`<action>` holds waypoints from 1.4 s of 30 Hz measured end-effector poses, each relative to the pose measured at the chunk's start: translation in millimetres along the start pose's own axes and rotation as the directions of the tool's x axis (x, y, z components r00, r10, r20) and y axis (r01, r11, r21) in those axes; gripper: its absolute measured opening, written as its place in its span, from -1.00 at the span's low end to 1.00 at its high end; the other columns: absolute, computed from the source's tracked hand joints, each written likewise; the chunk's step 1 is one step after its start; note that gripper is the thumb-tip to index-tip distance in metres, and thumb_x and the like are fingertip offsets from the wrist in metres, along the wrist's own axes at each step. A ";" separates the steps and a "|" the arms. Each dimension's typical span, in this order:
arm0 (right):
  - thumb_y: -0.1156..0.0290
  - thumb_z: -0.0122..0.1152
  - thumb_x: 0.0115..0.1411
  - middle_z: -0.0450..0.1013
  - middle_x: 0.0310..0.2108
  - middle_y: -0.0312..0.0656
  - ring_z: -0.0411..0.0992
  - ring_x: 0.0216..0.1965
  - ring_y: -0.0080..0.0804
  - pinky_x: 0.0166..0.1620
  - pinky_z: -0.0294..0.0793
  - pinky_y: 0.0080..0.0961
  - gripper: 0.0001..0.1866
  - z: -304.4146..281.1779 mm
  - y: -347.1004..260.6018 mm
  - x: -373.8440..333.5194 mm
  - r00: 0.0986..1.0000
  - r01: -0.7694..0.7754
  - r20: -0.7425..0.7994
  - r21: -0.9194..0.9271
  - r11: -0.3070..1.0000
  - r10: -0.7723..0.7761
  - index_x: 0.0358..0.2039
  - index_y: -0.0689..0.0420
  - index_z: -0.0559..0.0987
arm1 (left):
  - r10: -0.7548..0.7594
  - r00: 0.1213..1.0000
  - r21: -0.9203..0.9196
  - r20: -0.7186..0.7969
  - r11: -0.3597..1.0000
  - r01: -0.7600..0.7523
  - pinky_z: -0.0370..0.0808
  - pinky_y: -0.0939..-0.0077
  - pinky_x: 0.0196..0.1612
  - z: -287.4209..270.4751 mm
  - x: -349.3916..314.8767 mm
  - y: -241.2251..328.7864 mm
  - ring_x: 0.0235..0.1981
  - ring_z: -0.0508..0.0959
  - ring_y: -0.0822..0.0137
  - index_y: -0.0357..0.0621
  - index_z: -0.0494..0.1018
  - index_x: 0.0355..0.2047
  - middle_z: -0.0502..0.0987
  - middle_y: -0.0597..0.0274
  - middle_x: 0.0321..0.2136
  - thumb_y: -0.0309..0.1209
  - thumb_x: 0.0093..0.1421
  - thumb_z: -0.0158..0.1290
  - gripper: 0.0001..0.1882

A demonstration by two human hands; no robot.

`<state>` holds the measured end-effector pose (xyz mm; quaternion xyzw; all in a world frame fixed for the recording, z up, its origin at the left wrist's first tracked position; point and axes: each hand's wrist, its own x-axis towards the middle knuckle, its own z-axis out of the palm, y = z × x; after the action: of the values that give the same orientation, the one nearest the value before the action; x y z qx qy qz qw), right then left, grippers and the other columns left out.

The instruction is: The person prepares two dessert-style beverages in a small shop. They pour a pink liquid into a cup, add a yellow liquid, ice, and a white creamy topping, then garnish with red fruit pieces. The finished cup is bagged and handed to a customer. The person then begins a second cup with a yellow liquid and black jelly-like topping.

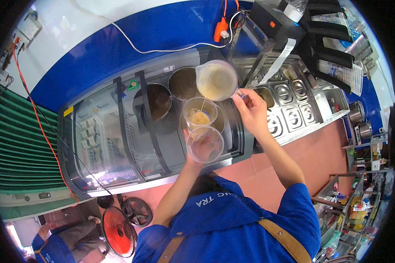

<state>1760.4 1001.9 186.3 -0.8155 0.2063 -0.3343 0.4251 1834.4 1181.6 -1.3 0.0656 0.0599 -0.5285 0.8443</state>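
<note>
My right hand is closed round the handle of a clear plastic jug, tilted with some pale creamy liquid in it. A thin stream runs from the jug into a clear plastic cup holding a tan, creamy drink. A second clear cup, seemingly without contents, sits on the near side of the first. My left hand grips the cups from the left and below, its fingers partly hidden behind them. Both cups are above a round metal pot.
Two more metal pots stand in the chest freezer behind sliding glass. Lidded steel food pans lie right of it. Black racks of plastic cups hang far right. A red fan and another person are lower left.
</note>
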 end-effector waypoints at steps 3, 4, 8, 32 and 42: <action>0.28 0.25 0.29 0.53 -0.43 -0.28 0.39 -0.47 -0.60 -0.34 0.39 -0.64 -0.73 13.3 45.3 11.7 0.899 -0.402 0.267 0.184 0.897 0.349 -0.13 0.20 0.60 | 0.032 0.984 -0.192 0.175 0.981 0.002 0.48 -0.17 0.05 -33.9 -20.6 9.3 -0.05 0.56 -0.01 -0.05 0.40 0.15 0.53 0.02 0.03 0.33 0.28 -0.16 -0.24; 0.24 0.21 0.28 0.56 -0.43 -0.19 0.47 -0.46 -0.44 -0.33 0.44 -0.49 -0.72 25.6 66.6 12.8 0.888 -0.347 0.334 0.035 0.937 0.316 -0.16 0.20 0.62 | 0.067 0.992 -0.204 0.111 0.978 -0.043 0.46 -0.19 0.09 -40.4 -32.6 10.8 -0.03 0.55 -0.02 -0.09 0.39 0.15 0.52 0.00 0.03 0.32 0.28 -0.15 -0.23; 0.24 0.10 0.20 0.61 -0.35 0.05 0.59 -0.29 0.02 -0.18 0.55 -0.12 -0.68 142.5 223.8 -8.1 0.732 0.148 0.658 -0.408 0.901 0.177 -0.29 0.21 0.67 | 0.237 0.972 -0.198 0.011 0.953 -0.230 0.37 -0.18 0.16 -47.5 -87.2 14.2 0.00 0.52 0.02 -0.21 0.35 0.17 0.48 -0.05 0.04 0.23 0.29 -0.08 -0.24; 0.18 0.11 0.20 0.64 -0.36 -0.08 0.63 -0.26 -0.17 -0.21 0.61 -0.18 -0.70 197.3 297.3 -33.1 0.376 -0.019 0.790 -0.516 0.856 0.485 -0.30 0.09 0.70 | 0.528 0.838 -0.026 -0.136 0.844 -0.536 0.39 -0.02 0.17 -24.0 -155.7 23.2 0.01 0.51 0.08 -0.17 0.43 0.08 0.50 0.01 0.02 0.12 0.34 -0.11 -0.39; 0.25 0.15 0.15 0.62 -0.35 -0.04 0.60 -0.26 -0.15 -0.17 0.53 -0.20 -0.70 106.9 226.6 -23.1 0.875 -0.013 0.435 -0.417 0.909 0.212 -0.32 0.23 0.66 | 0.413 0.908 -0.005 -0.066 0.910 -0.415 0.44 -0.07 0.02 -57.8 -131.5 69.3 -0.10 0.55 0.12 -0.03 0.46 0.05 0.57 0.16 -0.11 0.31 0.25 -0.06 -0.30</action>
<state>1809.5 950.2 -55.0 -0.9277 0.2092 -0.0510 0.3048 1837.8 1338.0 -32.5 0.0854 0.0763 -0.3346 0.9354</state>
